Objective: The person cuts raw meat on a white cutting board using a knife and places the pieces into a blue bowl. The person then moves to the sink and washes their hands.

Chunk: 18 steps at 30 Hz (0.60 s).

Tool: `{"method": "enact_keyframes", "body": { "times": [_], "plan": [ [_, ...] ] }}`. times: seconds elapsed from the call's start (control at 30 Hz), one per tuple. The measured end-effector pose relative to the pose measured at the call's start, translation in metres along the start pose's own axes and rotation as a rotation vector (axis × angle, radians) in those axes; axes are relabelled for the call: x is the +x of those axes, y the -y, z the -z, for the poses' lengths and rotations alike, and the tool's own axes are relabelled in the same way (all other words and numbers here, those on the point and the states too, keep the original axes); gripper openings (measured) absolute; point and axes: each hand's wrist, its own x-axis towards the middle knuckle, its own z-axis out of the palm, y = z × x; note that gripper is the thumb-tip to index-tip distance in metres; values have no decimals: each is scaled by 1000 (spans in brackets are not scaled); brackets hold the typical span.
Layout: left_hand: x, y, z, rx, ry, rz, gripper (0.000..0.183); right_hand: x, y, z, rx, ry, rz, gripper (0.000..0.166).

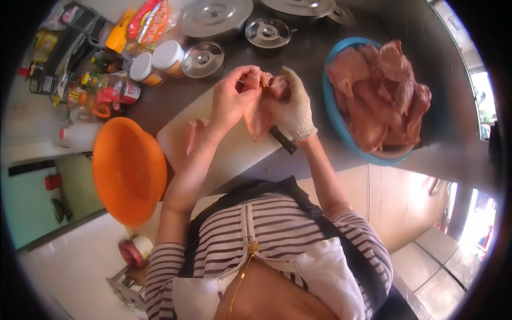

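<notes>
A piece of raw poultry meat (259,116) with skin is held up over the white cutting board (236,148), between my two hands. My bare left hand (237,98) pinches its upper end with thumb and fingers. On the other side, my right hand (298,106), in a white knitted glove, grips the meat. A knife with a black riveted handle (283,140) lies below the gloved hand; its blade is mostly hidden. Another strip of raw meat (194,134) rests on the board, partly covered by my left forearm.
At right, a blue basin (332,116) is heaped with raw poultry pieces (376,96). An orange plastic bowl (130,172) stands at left. Lidded steel pots (269,34), white-lidded tubs (168,56), bottles (124,90) and a printed seasoning bag (150,22) line the back and left.
</notes>
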Motion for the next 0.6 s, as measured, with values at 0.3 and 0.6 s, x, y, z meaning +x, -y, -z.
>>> {"method": "enact_keyframes", "body": {
  "times": [0.3, 0.6],
  "plan": [
    [0, -6, 19, -624, 91, 231, 32, -2, 8, 33, 965, 171, -296, 54],
    [-5, -22, 13, -615, 132, 213, 34, -11, 17, 36, 1167, 189, -289, 47]
  ]
}}
